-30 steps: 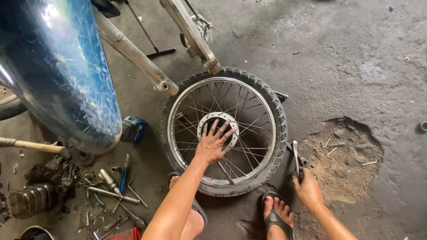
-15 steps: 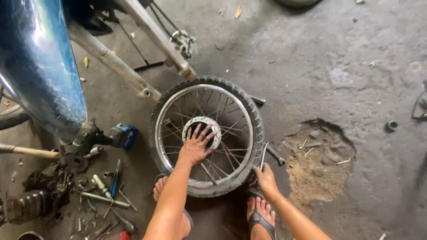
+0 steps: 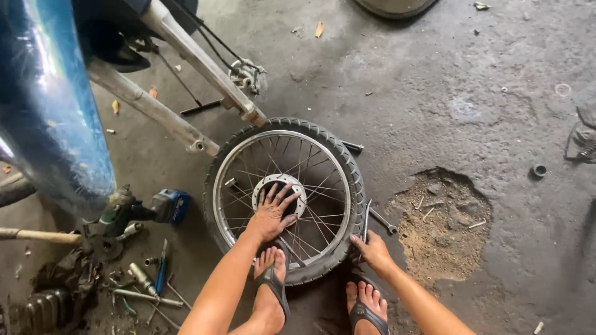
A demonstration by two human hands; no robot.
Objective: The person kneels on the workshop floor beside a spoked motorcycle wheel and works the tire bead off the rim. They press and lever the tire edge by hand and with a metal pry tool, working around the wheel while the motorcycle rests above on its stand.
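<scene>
A spoked motorcycle wheel with a black tyre [image 3: 351, 180] lies flat on the concrete floor. My left hand [image 3: 272, 213] presses flat, fingers spread, on the spokes beside the silver hub [image 3: 280, 181]. My right hand [image 3: 373, 250] sits at the tyre's near right edge, fingers closed around a thin metal tyre lever [image 3: 366, 218] that points up along the tyre's side. My feet in flip-flops stand just below the wheel, the left one [image 3: 269, 291] touching its near edge.
A blue motorcycle body [image 3: 43, 105] and two grey fork legs [image 3: 155, 118] stand at the left, their ends by the wheel. Loose tools [image 3: 146, 279] and a blue-bodied power tool [image 3: 171, 206] litter the lower left. A broken dirt patch [image 3: 444, 217] lies to the right.
The camera view has shifted, so the wheel appears lower and more central. My left hand stays on the hub area. My right hand keeps hold of the lever at the tyre's edge.
</scene>
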